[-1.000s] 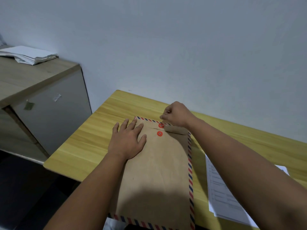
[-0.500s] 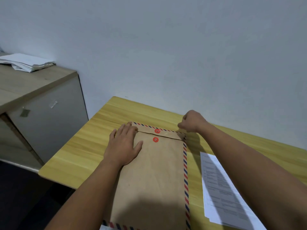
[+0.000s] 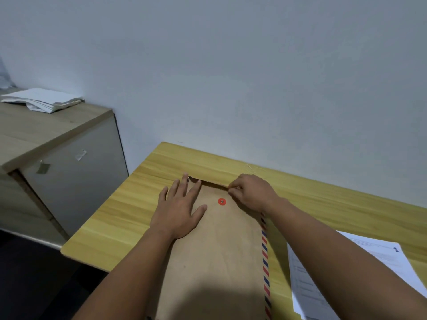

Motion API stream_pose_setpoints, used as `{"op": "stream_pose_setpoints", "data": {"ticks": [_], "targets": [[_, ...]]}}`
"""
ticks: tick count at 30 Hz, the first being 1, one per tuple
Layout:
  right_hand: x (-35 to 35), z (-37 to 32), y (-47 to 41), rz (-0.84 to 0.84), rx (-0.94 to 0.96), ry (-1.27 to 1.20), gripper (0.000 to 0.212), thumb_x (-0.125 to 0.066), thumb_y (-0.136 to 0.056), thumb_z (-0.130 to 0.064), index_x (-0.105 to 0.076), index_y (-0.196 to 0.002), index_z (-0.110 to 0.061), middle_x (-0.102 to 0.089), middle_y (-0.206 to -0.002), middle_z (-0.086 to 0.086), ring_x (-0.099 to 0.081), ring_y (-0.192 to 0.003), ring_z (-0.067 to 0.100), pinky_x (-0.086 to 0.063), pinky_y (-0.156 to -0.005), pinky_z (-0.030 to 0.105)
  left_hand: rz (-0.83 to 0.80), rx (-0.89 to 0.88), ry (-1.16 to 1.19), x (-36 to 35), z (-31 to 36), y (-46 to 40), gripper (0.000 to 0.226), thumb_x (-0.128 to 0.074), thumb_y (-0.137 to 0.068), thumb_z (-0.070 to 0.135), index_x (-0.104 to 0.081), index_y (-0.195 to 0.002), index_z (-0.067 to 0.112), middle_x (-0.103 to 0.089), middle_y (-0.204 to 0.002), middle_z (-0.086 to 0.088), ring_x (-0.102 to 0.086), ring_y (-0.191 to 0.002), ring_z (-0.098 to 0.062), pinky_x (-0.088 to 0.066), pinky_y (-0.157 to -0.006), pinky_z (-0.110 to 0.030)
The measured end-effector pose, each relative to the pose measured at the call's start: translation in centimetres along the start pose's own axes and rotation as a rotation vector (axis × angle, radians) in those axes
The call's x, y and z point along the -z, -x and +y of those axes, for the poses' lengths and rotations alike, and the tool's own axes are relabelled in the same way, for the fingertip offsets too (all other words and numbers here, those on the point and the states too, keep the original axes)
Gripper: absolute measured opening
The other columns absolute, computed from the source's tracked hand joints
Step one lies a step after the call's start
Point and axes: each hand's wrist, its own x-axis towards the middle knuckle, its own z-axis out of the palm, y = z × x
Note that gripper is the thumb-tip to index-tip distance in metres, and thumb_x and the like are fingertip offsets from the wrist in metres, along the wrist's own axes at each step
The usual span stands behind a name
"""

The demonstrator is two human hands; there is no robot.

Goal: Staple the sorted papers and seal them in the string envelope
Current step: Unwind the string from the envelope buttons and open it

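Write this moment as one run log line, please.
left hand: flat on envelope | right hand: pinches flap edge, lifted | red button: uncovered | printed papers: on table

Wall [image 3: 231,65]: plain pale grey, evenly lit. Tabletop [image 3: 129,215]: light yellow wood grain, pushed against the wall. Cabinet [image 3: 69,181]: to the left, wood top, grey front bearing two scraps of tape. Paper stack [image 3: 44,101]: white, on the cabinet. Floor [image 3: 34,273]: dark.

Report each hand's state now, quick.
Left hand: open, flat on the string envelope.
Right hand: fingers curled, pinching the envelope flap at its top edge.
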Motion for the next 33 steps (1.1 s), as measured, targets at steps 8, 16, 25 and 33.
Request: {"op": "stream_pose_setpoints", "data": {"ticks": [8,16,25,33], "targets": [[1.6,2.0,2.6,0.154,-0.4,-0.236,0.034,-0.055,-0.1,-0.035,-0.069,-0.075,-0.016,-0.07,-0.081,0.006,-0.064,-0.078,0.03,-0.044,-0.063,0.031,0.086,-0.151,-0.177,2.3,4.4,-1.4,0.057,-0.051,-0.097,0.045,-0.035,-0.15,0.031,-0.017,-0.171,-0.008,-0.001,-0.158,-0.036,-0.007,-0.123,-0.065],[1.5,5.6,8.8,0.118,-0.726,-0.881,0.011,-0.066,-0.086,-0.003,-0.06,-0.077,-0.003,-0.06,-0.073,0.017,-0.057,-0.063,0.029,-0.056,-0.059,0.044,-0.134,-0.031,0.159,2.1,12.3,0.2,0.066,-0.046,-0.095,0.06,-0.035,-0.155,0.035,-0.025,-0.168,-0.003,-0.014,-0.157,-0.028,-0.01,-0.126,-0.059],[5.2,10.0,17.4,0.133,-0.706,-0.242,0.049,-0.064,-0.091,-0.028,-0.059,-0.139,-0.02,-0.069,-0.131,0.004,-0.063,-0.121,0.028,-0.046,-0.082,0.031,-0.267,0.078,0.009,-1.1,16.4,1.7,0.084,-0.037,-0.087,0.078,-0.031,-0.154,0.029,-0.021,-0.168,-0.012,-0.015,-0.154,-0.037,-0.015,-0.122,-0.061],[5.4,19.3,28.3,-0.108,-1.084,-0.165,0.115,-0.079,-0.053,-0.075,-0.04,-0.142,-0.013,-0.056,-0.139,0.014,-0.056,-0.125,0.033,-0.052,-0.093,0.038,-0.251,0.195,-0.133,0.1,16.9,4.7,0.07,-0.033,-0.09,0.077,-0.044,-0.139,0.029,-0.04,-0.15,-0.008,-0.034,-0.14,-0.037,-0.03,-0.107,-0.073]]}}
